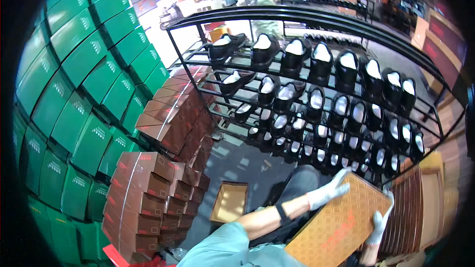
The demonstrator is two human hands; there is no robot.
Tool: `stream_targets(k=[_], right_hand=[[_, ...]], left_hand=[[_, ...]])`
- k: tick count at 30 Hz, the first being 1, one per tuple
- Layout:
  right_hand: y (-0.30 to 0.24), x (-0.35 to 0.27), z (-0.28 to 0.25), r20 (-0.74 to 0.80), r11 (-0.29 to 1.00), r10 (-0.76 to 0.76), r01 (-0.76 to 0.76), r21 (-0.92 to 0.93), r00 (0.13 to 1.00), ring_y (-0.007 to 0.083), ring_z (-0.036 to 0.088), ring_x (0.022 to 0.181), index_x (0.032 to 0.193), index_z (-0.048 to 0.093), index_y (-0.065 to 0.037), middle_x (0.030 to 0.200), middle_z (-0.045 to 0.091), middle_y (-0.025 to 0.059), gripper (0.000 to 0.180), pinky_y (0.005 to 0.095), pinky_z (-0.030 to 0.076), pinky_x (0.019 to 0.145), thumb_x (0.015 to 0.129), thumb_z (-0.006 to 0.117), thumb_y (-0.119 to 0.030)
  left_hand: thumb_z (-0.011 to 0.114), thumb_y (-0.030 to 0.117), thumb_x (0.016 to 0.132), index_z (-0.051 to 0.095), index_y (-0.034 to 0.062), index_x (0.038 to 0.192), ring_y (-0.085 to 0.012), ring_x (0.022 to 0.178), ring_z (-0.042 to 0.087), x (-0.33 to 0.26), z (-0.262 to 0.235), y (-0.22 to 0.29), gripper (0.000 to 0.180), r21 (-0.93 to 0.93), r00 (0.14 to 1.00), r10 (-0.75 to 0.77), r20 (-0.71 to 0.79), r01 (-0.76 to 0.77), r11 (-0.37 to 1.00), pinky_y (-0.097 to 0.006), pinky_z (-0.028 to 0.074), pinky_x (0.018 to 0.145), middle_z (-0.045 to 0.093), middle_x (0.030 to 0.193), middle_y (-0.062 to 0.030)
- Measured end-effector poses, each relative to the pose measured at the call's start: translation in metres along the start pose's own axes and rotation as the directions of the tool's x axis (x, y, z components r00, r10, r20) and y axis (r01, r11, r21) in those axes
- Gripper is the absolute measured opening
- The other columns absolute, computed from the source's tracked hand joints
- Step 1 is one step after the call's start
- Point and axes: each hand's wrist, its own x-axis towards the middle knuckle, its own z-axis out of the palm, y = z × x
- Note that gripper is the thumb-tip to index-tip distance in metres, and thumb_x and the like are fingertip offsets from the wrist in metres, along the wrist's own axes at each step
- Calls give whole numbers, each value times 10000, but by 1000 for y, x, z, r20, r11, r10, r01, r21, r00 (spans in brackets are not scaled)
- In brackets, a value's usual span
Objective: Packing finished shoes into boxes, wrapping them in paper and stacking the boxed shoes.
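left hand (pixel 326 191): white glove, fingers spread flat on the upper left edge of the orange shoe box (pixel 341 225).
right hand (pixel 380 222): gloved, fingers curled round the box's right edge.
box position: tilted, held in the air over the lap, below the black shoe rack (pixel 316 76).
open box (pixel 230 201): on the floor, well apart.
risk: edge-only hold; the tilt could let the box slide out.

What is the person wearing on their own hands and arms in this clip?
Both the left hand and the right hand wear white knit gloves. A dark band circles the bare left forearm, and a pale teal short sleeve covers the upper arm.
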Motion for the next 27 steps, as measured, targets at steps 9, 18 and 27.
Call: stream_targets(k=[9, 18, 27], right_hand=[[9, 6, -15, -20, 942, -13, 5, -335, 1000, 203, 647, 1188, 1371, 590, -28, 1296, 663, 108, 749, 387, 541, 1040, 851, 878, -483], [31, 17, -20, -42, 989, 39, -45, -138, 998, 207, 565, 1346, 1549, 496, -23, 1496, 587, 140, 696, 393, 457, 1178, 980, 799, -283], [-63, -1, 17, 65, 977, 115, -101, -188, 991, 279, 403, 1629, 1759, 305, 45, 1743, 461, 156, 1180, 441, 281, 1366, 823, 861, -411]], left_hand=[[809, 500, 1017, 409, 79, 1646, -240, 1455, 522, -51, 5, 39, 857, 12, 984, -22, -177, 24, 1000, -449, 408, 1268, 557, 1556, -125], [761, 141, 1061, 685, 35, 1361, -136, 1114, 647, -28, 9, 43, 327, 74, 926, 49, -375, -23, 997, -312, 528, 1013, 715, 1228, -38], [702, 198, 1058, 305, 14, 1753, -294, 1485, 564, 36, 28, 180, 822, -81, 914, 302, -272, -334, 939, -445, 485, 1233, 499, 1685, -160]])
